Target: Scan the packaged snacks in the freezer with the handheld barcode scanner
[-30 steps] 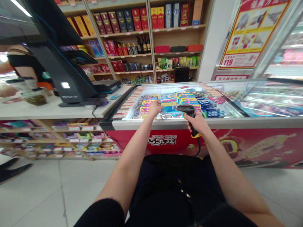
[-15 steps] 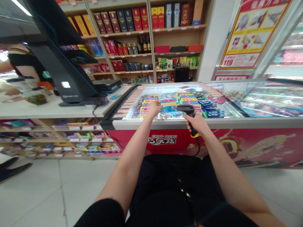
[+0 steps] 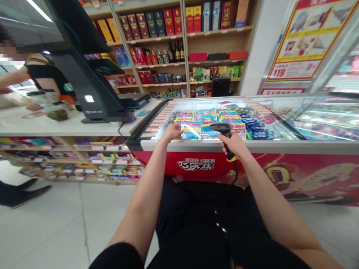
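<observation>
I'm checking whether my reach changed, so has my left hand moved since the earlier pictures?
Yes. Your left hand has moved left, closer to the black front corner of the freezer.

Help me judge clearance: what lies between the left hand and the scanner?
The head view shows a blue-and-yellow packet held by the left hand, then other packets in the freezer, before the scanner.

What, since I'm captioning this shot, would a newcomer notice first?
Probably the black barcode scanner in the right hand, by the red-fronted chest freezer. To the scanner's left, the left hand holds a blue-and-yellow packet. A black checkout terminal stands at upper left.
</observation>
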A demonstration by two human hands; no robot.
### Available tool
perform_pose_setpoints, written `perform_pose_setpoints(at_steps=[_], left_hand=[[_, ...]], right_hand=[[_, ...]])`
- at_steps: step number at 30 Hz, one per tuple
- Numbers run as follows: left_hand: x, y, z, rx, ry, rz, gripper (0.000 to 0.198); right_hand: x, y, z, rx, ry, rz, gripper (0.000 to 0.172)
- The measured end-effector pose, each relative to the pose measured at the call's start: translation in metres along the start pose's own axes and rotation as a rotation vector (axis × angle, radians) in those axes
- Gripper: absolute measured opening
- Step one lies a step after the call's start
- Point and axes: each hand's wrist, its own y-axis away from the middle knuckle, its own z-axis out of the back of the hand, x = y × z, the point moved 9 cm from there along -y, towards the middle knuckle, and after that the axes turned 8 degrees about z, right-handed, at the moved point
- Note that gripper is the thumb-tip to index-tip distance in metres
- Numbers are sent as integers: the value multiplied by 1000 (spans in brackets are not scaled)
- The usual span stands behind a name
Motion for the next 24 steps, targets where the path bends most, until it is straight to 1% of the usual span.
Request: perform_pose_setpoints(at_steps=[4, 6, 10, 14, 16, 18, 21, 24], left_hand=[[17, 2, 23, -13, -64, 34, 18], [25, 1, 30, -13, -85, 52, 19], [31, -2, 30, 27, -144, 66, 21], [30, -7, 37, -56, -294, 72, 18], [27, -9, 40, -99, -396, 64, 20], [25, -11, 40, -113, -470, 47, 24], [23, -17, 38, -131, -523, 24, 29], [21, -26, 38, -181, -535, 2, 34]], right_hand=[[4, 1, -8, 14, 1, -17, 30], [4, 1, -12, 28, 3, -19, 30], [4, 0, -15, 37, 18, -8, 30], [2, -1, -15, 34, 13, -21, 30], [2, 0, -15, 34, 17, -21, 30], [2, -1, -15, 31, 23, -10, 29], [1, -2, -17, 32, 20, 1, 28], [-1, -3, -17, 34, 2, -2, 29]])
